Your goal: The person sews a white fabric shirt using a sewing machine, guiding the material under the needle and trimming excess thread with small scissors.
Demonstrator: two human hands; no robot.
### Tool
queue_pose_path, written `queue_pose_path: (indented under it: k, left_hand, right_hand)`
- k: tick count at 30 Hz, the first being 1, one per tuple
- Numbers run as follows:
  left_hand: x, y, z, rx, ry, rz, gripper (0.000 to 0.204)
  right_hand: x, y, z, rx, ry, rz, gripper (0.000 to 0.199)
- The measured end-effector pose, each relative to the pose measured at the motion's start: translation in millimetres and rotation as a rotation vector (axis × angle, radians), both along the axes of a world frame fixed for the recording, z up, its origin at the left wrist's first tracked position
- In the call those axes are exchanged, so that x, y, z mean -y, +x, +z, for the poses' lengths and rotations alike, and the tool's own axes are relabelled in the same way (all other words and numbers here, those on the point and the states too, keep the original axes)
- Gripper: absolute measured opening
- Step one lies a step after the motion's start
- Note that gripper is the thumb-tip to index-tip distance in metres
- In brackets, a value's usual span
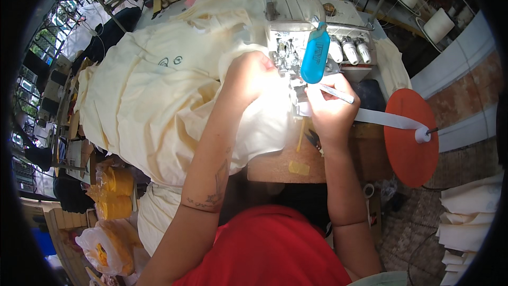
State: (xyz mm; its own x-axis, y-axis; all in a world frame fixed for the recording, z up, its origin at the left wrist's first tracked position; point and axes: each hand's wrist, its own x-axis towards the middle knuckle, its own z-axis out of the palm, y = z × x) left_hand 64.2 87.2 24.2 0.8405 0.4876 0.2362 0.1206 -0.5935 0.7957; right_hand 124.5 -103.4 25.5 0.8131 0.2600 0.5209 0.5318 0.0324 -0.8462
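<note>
A large heap of cream fabric (159,100) spreads over the table and runs up to a sewing machine (349,16). At the fabric's edge, left of the needle area, my left hand (251,77) is closed on the cloth with curled fingers. On the needle area's right side my right hand (336,108) grips slim silver tweezers (338,93); their tips are hidden. A white tape (389,118) stretches from an orange disc reel (410,151) to the machine, passing behind my right hand. Bright light washes out the cloth by the needle.
A blue paddle-shaped piece (316,53) hangs before the machine. Black-bladed snips (314,139) lie on the wooden table edge (280,172). Thread cones (439,24) stand at the upper right. Yellow bundles (117,185) and a plastic bag (108,249) sit at the lower left.
</note>
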Motion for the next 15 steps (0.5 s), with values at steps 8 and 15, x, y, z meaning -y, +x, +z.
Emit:
queue_pose_path:
  k: [8,15]
  left_hand:
    - [-8.7,0.7,5.9,-0.085,-0.078,-0.055,0.015]
    - [-16.1,-6.3,11.2,-0.043,-0.160,-0.168,0.015]
  right_hand:
    - [57.9,-42.1,21.9,0.384,0.050,0.042,0.003]
    - [19.2,-56.9,-37.4,0.086,-0.560,0.024,0.012]
